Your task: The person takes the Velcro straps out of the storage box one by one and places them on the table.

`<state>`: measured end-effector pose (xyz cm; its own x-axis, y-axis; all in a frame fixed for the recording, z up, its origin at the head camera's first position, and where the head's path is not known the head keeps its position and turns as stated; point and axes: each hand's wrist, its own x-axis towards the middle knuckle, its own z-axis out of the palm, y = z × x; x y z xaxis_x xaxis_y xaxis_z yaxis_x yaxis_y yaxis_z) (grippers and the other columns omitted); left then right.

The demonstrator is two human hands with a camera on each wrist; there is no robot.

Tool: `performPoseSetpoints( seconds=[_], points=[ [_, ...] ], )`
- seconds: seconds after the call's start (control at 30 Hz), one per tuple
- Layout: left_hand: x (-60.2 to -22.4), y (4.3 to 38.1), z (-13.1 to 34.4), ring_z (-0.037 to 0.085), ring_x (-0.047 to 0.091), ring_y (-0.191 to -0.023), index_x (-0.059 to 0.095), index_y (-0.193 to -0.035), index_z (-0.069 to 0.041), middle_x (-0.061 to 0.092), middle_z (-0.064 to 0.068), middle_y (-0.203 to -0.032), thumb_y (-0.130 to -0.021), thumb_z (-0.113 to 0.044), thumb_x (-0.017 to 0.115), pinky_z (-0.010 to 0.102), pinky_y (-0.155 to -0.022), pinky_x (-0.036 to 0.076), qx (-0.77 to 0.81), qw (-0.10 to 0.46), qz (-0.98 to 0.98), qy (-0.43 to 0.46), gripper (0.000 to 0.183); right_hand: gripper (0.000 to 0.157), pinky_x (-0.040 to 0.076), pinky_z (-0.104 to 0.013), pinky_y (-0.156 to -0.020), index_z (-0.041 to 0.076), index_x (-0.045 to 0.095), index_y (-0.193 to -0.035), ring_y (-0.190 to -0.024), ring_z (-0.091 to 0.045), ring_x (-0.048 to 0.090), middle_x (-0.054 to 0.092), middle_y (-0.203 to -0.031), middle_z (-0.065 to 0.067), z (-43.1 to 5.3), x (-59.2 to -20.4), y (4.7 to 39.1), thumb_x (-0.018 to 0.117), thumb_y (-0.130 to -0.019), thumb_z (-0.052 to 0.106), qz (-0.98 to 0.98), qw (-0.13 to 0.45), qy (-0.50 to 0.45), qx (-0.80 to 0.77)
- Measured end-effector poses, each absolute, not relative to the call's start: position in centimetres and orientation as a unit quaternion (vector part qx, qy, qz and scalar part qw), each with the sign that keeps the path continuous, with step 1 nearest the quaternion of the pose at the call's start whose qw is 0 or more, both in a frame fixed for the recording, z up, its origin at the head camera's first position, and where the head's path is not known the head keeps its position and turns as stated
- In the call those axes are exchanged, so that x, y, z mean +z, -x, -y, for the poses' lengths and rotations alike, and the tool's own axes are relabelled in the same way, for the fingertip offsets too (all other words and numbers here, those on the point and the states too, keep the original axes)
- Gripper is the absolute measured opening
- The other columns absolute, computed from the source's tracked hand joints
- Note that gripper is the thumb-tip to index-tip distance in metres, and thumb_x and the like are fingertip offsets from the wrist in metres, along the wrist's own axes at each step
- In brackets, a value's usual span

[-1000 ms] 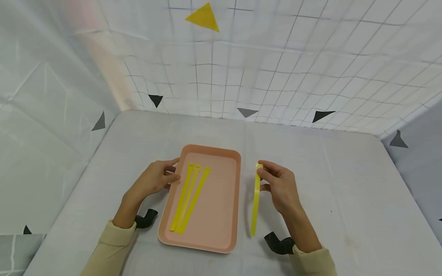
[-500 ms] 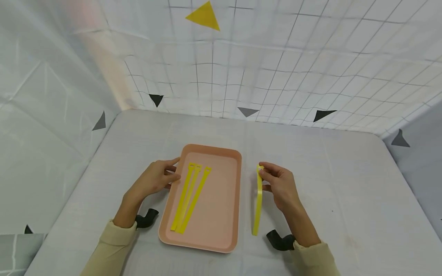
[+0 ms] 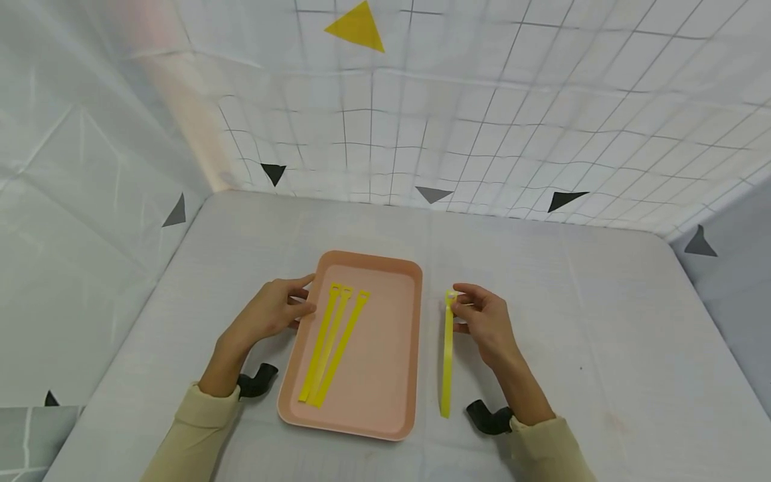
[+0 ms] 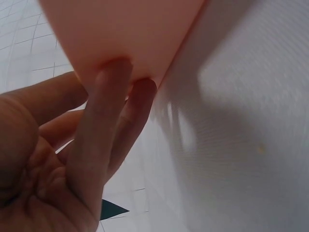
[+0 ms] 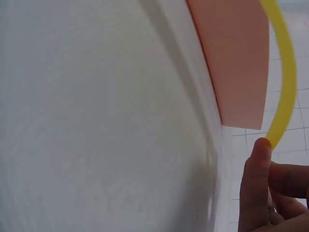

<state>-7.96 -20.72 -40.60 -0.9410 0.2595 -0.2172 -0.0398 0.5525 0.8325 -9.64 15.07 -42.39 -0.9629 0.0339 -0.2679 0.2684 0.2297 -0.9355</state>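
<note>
Head view, clock centred on the pink tray (image 3: pixel 376 355), which lies on the white-covered bench (image 3: pixel 578 294), twelve pointing to the gridded back sheet (image 3: pixel 542 120).

Left hand (image 3: pixel 268 311) at ten o'clock, holding the tray's edge: thumb tip over the rim, fingertips on the outer wall. Fingers spread, only lightly bent. Left wrist view: two fingertips press the wall.

Right hand (image 3: pixel 486 328) at three, thumb and fingertips nearly closed, pinching a yellow strip (image 3: pixel 447 361) by its looped end; other fingers bent. Strip runs from the pinch toward six, near the tray's right rim but apart from it. Right wrist view: strip bowed in an arc.

In the tray, nine o'clock half: three yellow strips (image 3: pixel 328 348), loops toward twelve, tails toward seven. Tails close together; rightmost strip fans away at its loop.

Black curved piece (image 3: pixel 258 380) beside the left wrist, at eight; second black curved piece (image 3: pixel 489 418) by the right wrist, at four. Beige sleeves (image 3: pixel 193 435) on both arms. Yellow triangle (image 3: pixel 358 28) high on the sheet, at twelve.
</note>
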Motion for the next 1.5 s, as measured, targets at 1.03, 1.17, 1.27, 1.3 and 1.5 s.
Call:
performPoseSetpoints(
  seconds=[1.03, 1.17, 1.27, 1.3, 1.5],
  points=[
    [-40.4, 7.9, 20.6, 0.029, 0.068, -0.098, 0.036, -0.151, 0.001, 0.061, 0.028, -0.124, -0.095, -0.005, 0.065, 0.033, -0.069, 0.059, 0.464, 0.161, -0.869, -0.063, 0.063, 0.028, 0.058, -0.026, -0.060, -0.008, 0.064, -0.116, -0.070, -0.018, 0.064, 0.063, -0.094, -0.019, -15.5, -44.3, 10.6, 0.064, -0.087, -0.009, -0.833, 0.062, -0.059, -0.546],
    [-40.3, 7.9, 20.6, 0.029, 0.068, -0.098, 0.036, -0.151, 0.001, 0.061, 0.028, -0.124, -0.096, -0.005, 0.065, 0.033, -0.069, 0.059, 0.459, 0.160, -0.872, -0.064, 0.063, 0.026, 0.057, -0.025, -0.058, -0.009, 0.064, -0.112, -0.064, -0.017, 0.064, 0.064, -0.088, -0.018, -15.3, -44.4, 10.5, 0.064, -0.086, -0.009, -0.839, 0.052, -0.054, -0.539],
    [-40.3, 7.9, 20.6, 0.030, 0.068, -0.099, 0.036, -0.151, 0.001, 0.061, 0.028, -0.124, -0.095, -0.005, 0.065, 0.033, -0.069, 0.059, 0.454, 0.159, -0.875, -0.061, 0.063, 0.026, 0.057, -0.025, -0.058, -0.009, 0.064, -0.112, -0.064, -0.017, 0.064, 0.064, -0.087, -0.017, -15.3, -44.4, 10.5, 0.064, -0.085, -0.009, -0.842, 0.047, -0.053, -0.535],
    [-40.3, 7.9, 20.5, 0.030, 0.068, -0.099, 0.036, -0.151, 0.001, 0.061, 0.027, -0.125, -0.095, -0.006, 0.065, 0.033, -0.069, 0.059, 0.453, 0.159, -0.875, -0.060, 0.063, 0.026, 0.057, -0.025, -0.058, -0.009, 0.064, -0.112, -0.064, -0.017, 0.064, 0.064, -0.087, -0.017, -15.3, -44.4, 10.5, 0.065, -0.085, -0.009, -0.843, 0.045, -0.054, -0.533],
    [-40.3, 7.9, 20.5, 0.031, 0.067, -0.101, 0.036, -0.151, 0.001, 0.060, 0.028, -0.125, -0.096, -0.005, 0.065, 0.033, -0.070, 0.059, 0.455, 0.159, -0.874, -0.058, 0.063, 0.025, 0.057, -0.026, -0.057, -0.010, 0.064, -0.111, -0.065, -0.019, 0.064, 0.064, -0.087, -0.018, -15.3, -44.4, 10.4, 0.064, -0.086, -0.010, -0.843, 0.043, -0.048, -0.533]
  ],
)
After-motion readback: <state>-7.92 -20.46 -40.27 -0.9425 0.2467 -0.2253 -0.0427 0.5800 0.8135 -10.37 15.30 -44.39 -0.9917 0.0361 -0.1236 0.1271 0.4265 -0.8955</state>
